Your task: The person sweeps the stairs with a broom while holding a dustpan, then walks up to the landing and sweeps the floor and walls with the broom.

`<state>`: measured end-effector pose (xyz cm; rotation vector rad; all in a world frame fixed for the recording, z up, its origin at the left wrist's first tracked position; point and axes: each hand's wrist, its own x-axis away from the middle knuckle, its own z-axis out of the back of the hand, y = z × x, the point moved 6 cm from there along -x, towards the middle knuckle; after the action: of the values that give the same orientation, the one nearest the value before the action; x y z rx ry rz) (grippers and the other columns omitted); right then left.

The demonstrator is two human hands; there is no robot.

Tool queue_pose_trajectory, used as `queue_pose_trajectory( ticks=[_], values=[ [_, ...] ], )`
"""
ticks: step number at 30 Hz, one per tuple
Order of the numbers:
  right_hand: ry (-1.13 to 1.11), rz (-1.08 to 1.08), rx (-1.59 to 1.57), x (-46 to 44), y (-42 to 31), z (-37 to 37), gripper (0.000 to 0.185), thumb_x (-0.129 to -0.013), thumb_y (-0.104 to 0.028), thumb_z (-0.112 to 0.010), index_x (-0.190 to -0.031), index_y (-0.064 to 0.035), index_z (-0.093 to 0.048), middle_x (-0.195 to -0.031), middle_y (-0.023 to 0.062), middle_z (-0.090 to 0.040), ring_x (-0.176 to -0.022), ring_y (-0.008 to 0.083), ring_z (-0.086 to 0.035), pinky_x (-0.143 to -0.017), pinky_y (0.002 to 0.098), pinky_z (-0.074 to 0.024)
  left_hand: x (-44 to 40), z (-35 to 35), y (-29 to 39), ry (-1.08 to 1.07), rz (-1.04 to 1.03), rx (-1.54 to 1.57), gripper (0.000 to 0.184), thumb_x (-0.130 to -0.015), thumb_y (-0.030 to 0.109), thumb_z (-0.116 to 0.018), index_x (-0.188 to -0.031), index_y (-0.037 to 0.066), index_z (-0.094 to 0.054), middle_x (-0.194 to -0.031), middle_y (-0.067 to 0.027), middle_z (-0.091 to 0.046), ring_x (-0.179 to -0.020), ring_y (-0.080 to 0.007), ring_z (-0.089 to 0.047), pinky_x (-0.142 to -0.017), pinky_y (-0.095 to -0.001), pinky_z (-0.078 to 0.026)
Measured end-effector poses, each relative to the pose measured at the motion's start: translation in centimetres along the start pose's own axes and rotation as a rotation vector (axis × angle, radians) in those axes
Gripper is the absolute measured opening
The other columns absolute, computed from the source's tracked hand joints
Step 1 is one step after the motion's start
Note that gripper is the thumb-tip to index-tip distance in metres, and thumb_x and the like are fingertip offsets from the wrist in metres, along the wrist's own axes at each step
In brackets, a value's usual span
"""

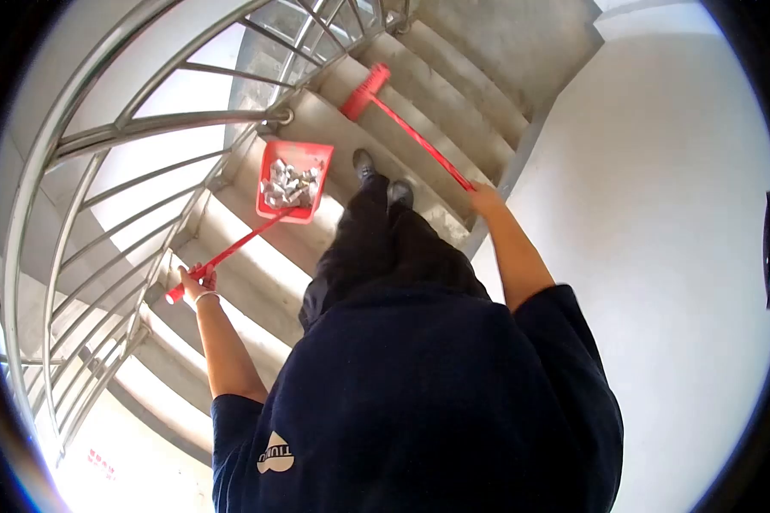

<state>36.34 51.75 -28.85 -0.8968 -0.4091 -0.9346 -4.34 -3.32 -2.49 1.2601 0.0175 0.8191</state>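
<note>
My left hand (pixel 198 280) is closed around the red handle of a long-handled dustpan (pixel 325 156). Grey and white crumpled litter (pixel 289 185) lies in its pan, which is over the steps left of my feet. My right hand (pixel 486 200) grips the end of a red broom handle. From there the broom (pixel 370 91) reaches up and left, and its red bristle head is on a step near the railing. The broom head and the dustpan are apart.
Concrete stairs (pixel 453 94) run beneath my feet (pixel 376 179). A metal railing (pixel 120 128) curves along the left side, close to the dustpan. On the right stands a white wall (pixel 642 256) with a grey skirting strip.
</note>
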Motion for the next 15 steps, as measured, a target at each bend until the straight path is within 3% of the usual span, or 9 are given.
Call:
queue_pose_trajectory(
  ticks=[1,3,5,6,9,11,13,15],
  values=[
    [-0.079,-0.151,-0.002,3.0,1.2,2.6,0.034,-0.082,-0.032,-0.042,-0.104,-0.0126,-0.06,-0.099,0.0184,-0.059,-0.096,0.0334,-0.055,-0.084,0.0425,-0.0418,0.7,-0.2,-0.9,0.008,0.006,-0.012,0.041,-0.082,0.047,-0.051,-0.082,0.006,-0.053,-0.08,-0.0057,-0.061,-0.055,-0.0205,-0.06,-0.05,-0.0286,-0.049],
    [-0.04,-0.226,0.229,8.5,5.4,8.9,0.036,-0.085,-0.031,-0.039,-0.097,-0.0053,-0.06,-0.094,0.0189,-0.06,-0.092,0.035,-0.056,-0.078,0.0443,-0.0432,0.9,-1.7,-3.8,-0.016,0.057,-0.036,0.042,-0.083,0.047,-0.05,-0.079,0.005,-0.054,-0.075,-0.0062,-0.06,-0.054,-0.0188,-0.06,-0.048,-0.0266,-0.048],
    [0.037,-0.169,0.29,12.4,4.4,13.5,0.035,-0.086,-0.028,-0.038,-0.092,-0.0023,-0.06,-0.088,0.0202,-0.061,-0.082,0.0343,-0.059,-0.071,0.0429,-0.0465,0.0,-2.2,-6.9,-0.032,0.129,-0.047,0.044,-0.083,0.048,-0.049,-0.08,0.004,-0.054,-0.072,-0.0071,-0.06,-0.053,-0.0174,-0.059,-0.045,-0.0252,-0.047],
    [-0.006,-0.287,0.189,13.9,4.3,14.4,0.034,-0.086,-0.027,-0.039,-0.091,-0.0014,-0.06,-0.084,0.0207,-0.061,-0.075,0.0339,-0.06,-0.065,0.0421,-0.0476,0.4,-2.4,-7.8,-0.01,0.134,-0.074,0.046,-0.083,0.049,-0.048,-0.081,0.004,-0.055,-0.071,-0.0074,-0.059,-0.051,-0.0161,-0.059,-0.043,-0.0244,-0.046],
    [-0.002,-0.39,-0.031,14.4,4.2,12.3,0.03,-0.087,-0.025,-0.042,-0.088,0.0002,-0.058,-0.065,0.017,-0.058,-0.049,0.0275,-0.057,-0.045,0.0373,-0.0464,-2.4,-1.1,-10.0,-0.013,0.168,-0.012,0.044,-0.082,0.048,-0.051,-0.081,0.004,-0.054,-0.071,-0.0064,-0.06,-0.049,-0.016,-0.058,-0.041,-0.0251,-0.046],
    [-0.011,-0.452,-0.33,12.5,2.7,10.2,0.03,-0.087,-0.027,-0.044,-0.085,-0.0004,-0.058,-0.052,0.0063,-0.049,-0.039,0.0163,-0.047,-0.036,0.0307,-0.0391,-2.6,-0.3,-10.4,-0.039,0.162,-0.001,0.043,-0.083,0.046,-0.051,-0.081,0.004,-0.054,-0.071,-0.0063,-0.06,-0.049,-0.0162,-0.058,-0.041,-0.0254,-0.046],
    [-0.039,-0.454,-0.543,9.4,0.0,8.0,0.029,-0.086,-0.026,-0.044,-0.084,-0.0002,-0.057,-0.052,0.0071,-0.049,-0.039,0.0166,-0.047,-0.035,0.0314,-0.0364,-3.5,0.4,-10.8,-0.114,0.159,-0.007,0.036,-0.083,0.041,-0.052,-0.085,0.004,-0.054,-0.07,-0.0065,-0.06,-0.051,-0.017,-0.059,-0.042,-0.0258,-0.046],
    [-0.052,-0.367,-0.583,5.7,-5.4,6.7,0.034,-0.085,-0.031,-0.046,-0.071,-0.0014,-0.054,-0.049,0.0057,-0.047,-0.037,0.0153,-0.044,-0.036,0.0294,-0.0356,-3.1,0.7,-10.7,-0.237,0.161,-0.055,0.037,-0.082,0.044,-0.052,-0.088,0.008,-0.058,-0.077,-0.0061,-0.061,-0.058,-0.0176,-0.06,-0.049,-0.0263,-0.049]
  ],
)
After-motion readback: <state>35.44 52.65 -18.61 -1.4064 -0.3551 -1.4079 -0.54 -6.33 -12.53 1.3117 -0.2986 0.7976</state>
